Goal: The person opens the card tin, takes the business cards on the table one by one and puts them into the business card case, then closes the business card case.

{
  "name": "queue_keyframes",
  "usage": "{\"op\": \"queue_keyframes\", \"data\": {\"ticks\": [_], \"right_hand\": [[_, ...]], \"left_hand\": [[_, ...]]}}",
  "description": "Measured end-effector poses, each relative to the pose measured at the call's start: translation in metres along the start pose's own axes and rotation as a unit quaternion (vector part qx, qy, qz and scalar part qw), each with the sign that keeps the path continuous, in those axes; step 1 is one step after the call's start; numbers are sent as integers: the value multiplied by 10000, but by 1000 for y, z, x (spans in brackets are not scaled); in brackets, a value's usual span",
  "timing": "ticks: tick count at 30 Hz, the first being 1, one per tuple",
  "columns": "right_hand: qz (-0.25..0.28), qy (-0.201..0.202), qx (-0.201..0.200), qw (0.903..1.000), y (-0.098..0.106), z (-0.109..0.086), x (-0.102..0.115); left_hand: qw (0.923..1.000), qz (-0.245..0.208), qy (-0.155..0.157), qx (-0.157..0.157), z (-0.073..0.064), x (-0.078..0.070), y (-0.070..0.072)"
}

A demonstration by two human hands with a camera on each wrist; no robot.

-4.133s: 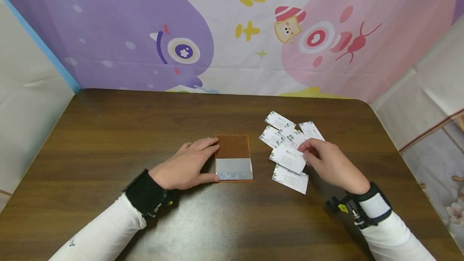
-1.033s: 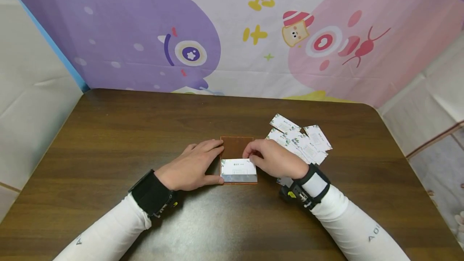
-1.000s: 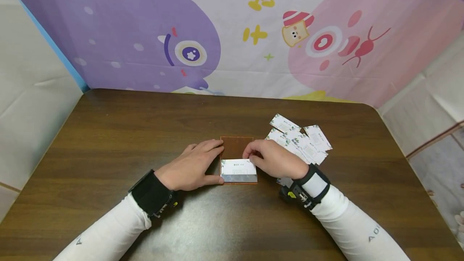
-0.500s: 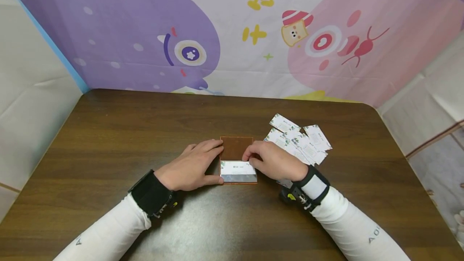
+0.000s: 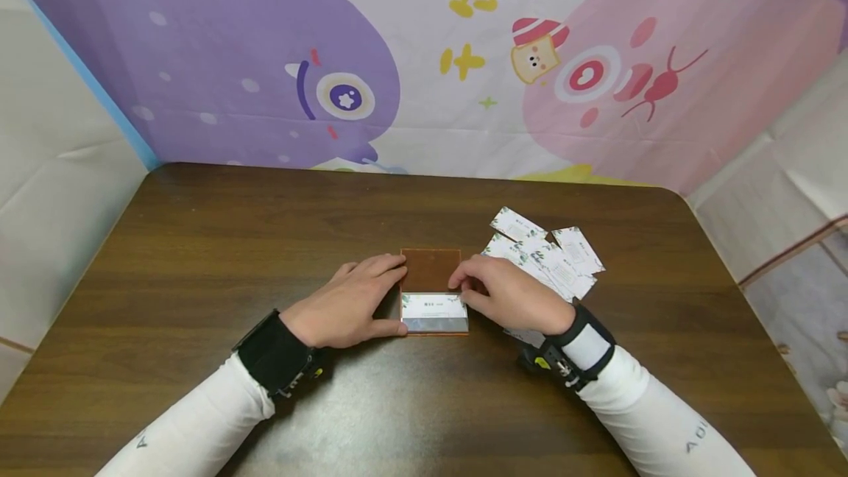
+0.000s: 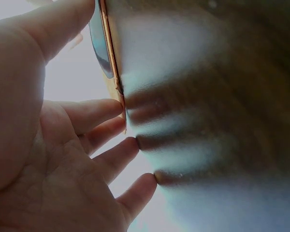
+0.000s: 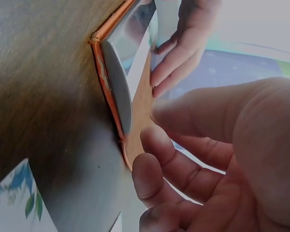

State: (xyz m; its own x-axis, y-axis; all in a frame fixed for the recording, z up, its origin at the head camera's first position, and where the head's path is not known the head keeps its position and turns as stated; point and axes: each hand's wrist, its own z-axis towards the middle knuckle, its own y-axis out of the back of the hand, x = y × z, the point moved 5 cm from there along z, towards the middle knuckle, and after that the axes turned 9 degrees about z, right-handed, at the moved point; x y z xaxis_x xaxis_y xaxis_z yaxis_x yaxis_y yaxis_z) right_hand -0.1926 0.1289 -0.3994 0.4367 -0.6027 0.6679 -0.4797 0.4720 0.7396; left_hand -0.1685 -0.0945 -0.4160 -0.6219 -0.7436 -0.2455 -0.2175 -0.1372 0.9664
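An opened brown card case (image 5: 430, 269) lies flat at the table's middle, its near half carrying a shiny grey plate (image 5: 435, 325). Tucked behind that plate is a white business card (image 5: 433, 305) with green leaf print; its upper part shows. Along the case's left edge rests my left hand (image 5: 344, 304), fingers extended and thumb at the near corner. My right hand (image 5: 513, 293) is at the card's upper right corner with fingers loosely bent. In the right wrist view, nothing shows between its thumb and fingertips (image 7: 147, 176); whether they touch the card is unclear.
Several loose white business cards (image 5: 559, 271) overlap in a pile behind and right of my right hand. Another card (image 5: 526, 336) is partly hidden under the right wrist. A printed cartoon curtain (image 5: 457, 116) hangs along the table's far edge.
Since the oldest frame, my right hand has brought a card from the pile to the case. The card has slid slightly deeper behind the plate, and the right hand has since shifted a little right.
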Motion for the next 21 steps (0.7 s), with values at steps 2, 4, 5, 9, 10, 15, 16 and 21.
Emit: {"op": "queue_keyframes", "data": {"ticks": [2, 4, 5, 9, 10, 15, 16, 21], "right_hand": [[28, -13, -11, 10000, 1, -2, 0], [32, -17, -35, 10000, 3, -5, -1], [22, -16, -49, 10000, 3, -6, -1], [-22, -39, -130, 9999, 5, -11, -4], [-36, -45, -152, 9999, 6, -13, -5], [-109, -95, -266, 9995, 11, -23, -9], [-127, -98, -293, 9994, 12, -25, -10], [-159, -166, -386, 9990, 16, -38, -15]], "left_hand": [[10000, -21, 6, 6, 0, 0, 0], [10000, -32, 14, 12, 0, 0, 0], [10000, -29, 14, 10, 0, 0, 0], [10000, -3, 6, 5, 0, 1, -1], [10000, 7, 4, 1, 0, 1, -1], [10000, 4, 7, -8, 0, 1, -1], [10000, -3, 9, -5, 0, 1, -1], [10000, -21, 13, -8, 0, 1, -1]]}}
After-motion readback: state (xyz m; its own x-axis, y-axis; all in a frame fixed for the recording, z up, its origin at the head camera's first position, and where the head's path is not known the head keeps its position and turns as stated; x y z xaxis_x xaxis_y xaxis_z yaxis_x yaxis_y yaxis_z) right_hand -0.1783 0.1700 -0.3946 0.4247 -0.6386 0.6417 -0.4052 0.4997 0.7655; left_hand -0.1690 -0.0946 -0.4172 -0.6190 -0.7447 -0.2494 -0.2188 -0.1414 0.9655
